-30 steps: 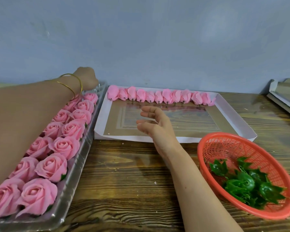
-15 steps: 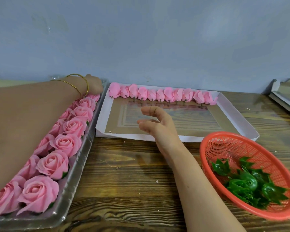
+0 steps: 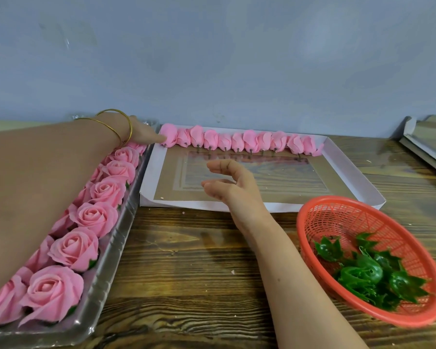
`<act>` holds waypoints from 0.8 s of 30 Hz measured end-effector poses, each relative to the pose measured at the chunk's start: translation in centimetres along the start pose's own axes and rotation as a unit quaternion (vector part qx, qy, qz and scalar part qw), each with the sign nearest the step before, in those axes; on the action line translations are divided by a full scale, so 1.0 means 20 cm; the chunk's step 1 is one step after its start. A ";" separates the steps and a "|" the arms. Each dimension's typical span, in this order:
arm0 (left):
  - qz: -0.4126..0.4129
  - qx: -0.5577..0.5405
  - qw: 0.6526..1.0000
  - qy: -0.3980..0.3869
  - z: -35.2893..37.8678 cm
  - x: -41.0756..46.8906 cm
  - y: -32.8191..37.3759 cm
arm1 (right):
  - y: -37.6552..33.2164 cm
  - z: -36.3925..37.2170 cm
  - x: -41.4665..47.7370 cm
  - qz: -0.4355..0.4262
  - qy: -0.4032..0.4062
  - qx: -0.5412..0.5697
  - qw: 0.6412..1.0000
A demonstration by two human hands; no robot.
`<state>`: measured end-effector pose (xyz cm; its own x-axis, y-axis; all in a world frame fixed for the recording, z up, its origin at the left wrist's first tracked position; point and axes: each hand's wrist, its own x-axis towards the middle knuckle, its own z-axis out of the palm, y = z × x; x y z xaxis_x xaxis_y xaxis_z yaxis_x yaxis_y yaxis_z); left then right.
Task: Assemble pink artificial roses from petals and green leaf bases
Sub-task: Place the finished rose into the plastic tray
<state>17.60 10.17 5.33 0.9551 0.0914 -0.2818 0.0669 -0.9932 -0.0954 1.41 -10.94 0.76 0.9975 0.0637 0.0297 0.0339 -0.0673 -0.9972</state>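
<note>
A row of pink petal buds point(image 3: 237, 142) on short stems lies along the far edge of a shallow white box point(image 3: 350, 170). My left hand point(image 3: 141, 133), with two gold bangles at the wrist, reaches across from the left, and its fingertips touch the leftmost bud point(image 3: 170, 137). My right hand point(image 3: 233, 187) hovers open over the box's near part, fingers relaxed, holding nothing. Green leaf bases point(image 3: 363, 272) lie in a red mesh basket point(image 3: 310, 222) at the right. Finished pink roses point(image 3: 96, 216) fill a clear plastic tray point(image 3: 106, 285) under my left forearm.
Everything sits on a wooden table point(image 3: 191, 260) against a grey-blue wall. Another flat box point(image 3: 428, 144) lies at the far right edge. Bare wood shows between the tray and the basket.
My left hand has moved right from the far end of the rose tray to the leftmost bud. My right hand has stayed over the box.
</note>
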 end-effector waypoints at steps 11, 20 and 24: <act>-0.029 -0.089 0.995 0.039 0.00 -0.01 -0.04 | -0.02 0.02 -0.01 -0.007 0.016 0.011 1.000; 0.036 -0.195 0.940 0.278 -0.10 -0.14 0.23 | -0.07 0.03 0.00 -0.034 0.066 0.041 0.996; 0.064 -0.314 0.917 0.236 -0.13 -0.23 0.39 | -0.11 0.02 0.00 -0.060 0.131 0.085 0.986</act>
<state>14.45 1.85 8.28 0.9752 0.0777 0.2073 -0.0425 -0.8533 0.5197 1.33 -10.39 2.91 0.9694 -0.2002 0.1424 0.1638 0.0950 -0.9819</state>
